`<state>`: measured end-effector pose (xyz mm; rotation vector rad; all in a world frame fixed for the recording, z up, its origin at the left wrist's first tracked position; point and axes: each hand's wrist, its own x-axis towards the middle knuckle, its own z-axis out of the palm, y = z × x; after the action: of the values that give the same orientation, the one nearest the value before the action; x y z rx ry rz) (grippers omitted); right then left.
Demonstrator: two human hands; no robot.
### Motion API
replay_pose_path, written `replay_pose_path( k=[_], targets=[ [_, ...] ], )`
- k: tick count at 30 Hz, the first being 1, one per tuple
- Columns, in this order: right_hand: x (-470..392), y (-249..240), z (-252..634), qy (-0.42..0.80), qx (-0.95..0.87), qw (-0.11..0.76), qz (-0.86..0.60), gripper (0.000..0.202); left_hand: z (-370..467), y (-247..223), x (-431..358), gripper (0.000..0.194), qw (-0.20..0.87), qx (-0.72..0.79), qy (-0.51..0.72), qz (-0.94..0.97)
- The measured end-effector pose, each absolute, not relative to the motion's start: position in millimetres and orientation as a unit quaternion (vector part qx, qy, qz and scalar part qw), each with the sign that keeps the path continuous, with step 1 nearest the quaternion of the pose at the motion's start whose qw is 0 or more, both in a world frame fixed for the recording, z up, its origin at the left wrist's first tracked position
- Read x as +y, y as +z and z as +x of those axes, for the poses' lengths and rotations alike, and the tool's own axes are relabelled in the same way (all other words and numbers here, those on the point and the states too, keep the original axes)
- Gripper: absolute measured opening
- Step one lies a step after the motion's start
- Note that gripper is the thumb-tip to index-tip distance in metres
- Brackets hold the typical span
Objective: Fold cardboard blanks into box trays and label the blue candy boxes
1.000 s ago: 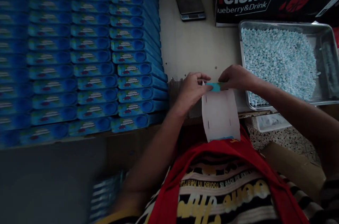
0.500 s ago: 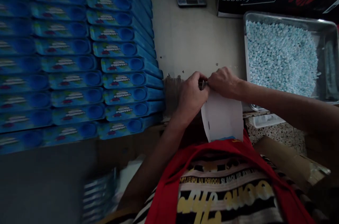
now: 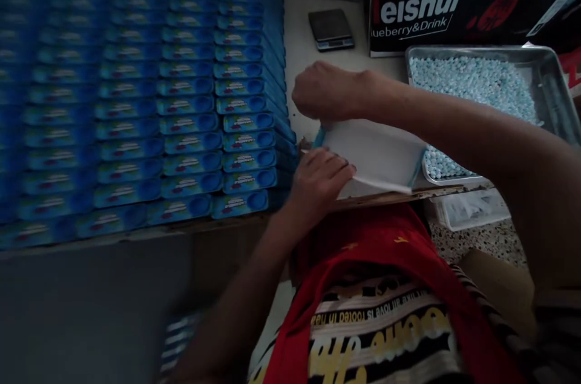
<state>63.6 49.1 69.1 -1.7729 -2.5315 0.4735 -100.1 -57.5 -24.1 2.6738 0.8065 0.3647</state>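
Observation:
An open cardboard box (image 3: 372, 154), white inside with blue showing on its outer edges, lies at the table's front edge. My left hand (image 3: 320, 175) grips the near left corner of this box, fingers bent over its wall. Above the far left corner, my right hand (image 3: 324, 90) is closed, knuckles up. Its fingertips are hidden, so whether it pinches the box or something else cannot be made out. My right forearm crosses over the box's far right side.
Stacked rows of blue packs (image 3: 245, 160) fill the left side. A metal tray (image 3: 560, 111) of small pale-blue pellets (image 3: 476, 87) stands right. Behind are a small scale (image 3: 331, 29) and a black printed carton (image 3: 422, 14). A plastic container (image 3: 472, 209) sits below the table edge.
The white box has gone from upright against my apron to lying on the table edge. My right hand has moved left and away from me; my left hand now grips the near corner.

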Motion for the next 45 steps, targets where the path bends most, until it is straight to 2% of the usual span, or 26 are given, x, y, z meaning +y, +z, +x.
replay_pose_path(
  k=[1,2,3,6,7,11,13,15,19,23,28,35,41,45],
  targets=[
    [46,80,65,0.104,-0.834,-0.011,-0.541,0.008,-88,-27,-60,0.031,0.156,0.322,0.105,0.928],
    [38,87,72,0.055,-0.85,-0.008,-0.524,0.012,-75,-30,-62,0.029,0.149,0.362,0.083,0.917],
    [24,90,82,0.014,-0.85,0.024,-0.526,0.019,-62,-31,-63,0.028,0.143,0.391,0.065,0.907],
    [-43,70,124,-0.051,-0.762,0.193,-0.616,0.038,-35,-32,-58,0.031,0.145,0.426,0.064,0.891],
    [-69,54,137,-0.068,-0.73,0.199,-0.651,0.045,-30,-33,-53,0.034,0.151,0.432,0.075,0.886],
    [-142,-15,162,0.002,-0.742,0.119,-0.66,0.04,-22,-43,-23,0.038,0.24,0.468,0.049,0.849],
    [-146,-35,159,0.02,-0.762,0.092,-0.641,0.042,-20,-50,-10,0.038,0.301,0.486,0.005,0.821],
    [-135,-43,152,0.038,-0.785,0.051,-0.616,0.045,-22,-54,-5,0.033,0.314,0.501,0.005,0.806],
    [-112,-42,147,0.081,-0.799,-0.009,-0.596,0.041,-40,-55,-26,0.02,0.188,0.483,0.114,0.848],
    [-109,-45,147,0.097,-0.79,0.0,-0.606,0.034,-57,-63,-57,0.022,0.116,0.427,0.081,0.893],
    [-110,-46,140,0.062,-0.79,-0.01,-0.609,0.029,-49,-73,-62,0.03,0.095,0.424,0.004,0.901],
    [-102,-40,138,0.069,-0.787,-0.034,-0.613,0.026,-44,-68,-51,0.031,0.102,0.434,0.002,0.895],
    [-90,-41,126,0.11,-0.753,-0.057,-0.646,0.038,-48,-67,-39,0.024,0.118,0.398,-0.02,0.91],
    [-95,-24,133,0.169,-0.756,-0.064,-0.629,0.034,-55,-63,-26,0.015,0.129,0.345,-0.028,0.929]
  ],
)
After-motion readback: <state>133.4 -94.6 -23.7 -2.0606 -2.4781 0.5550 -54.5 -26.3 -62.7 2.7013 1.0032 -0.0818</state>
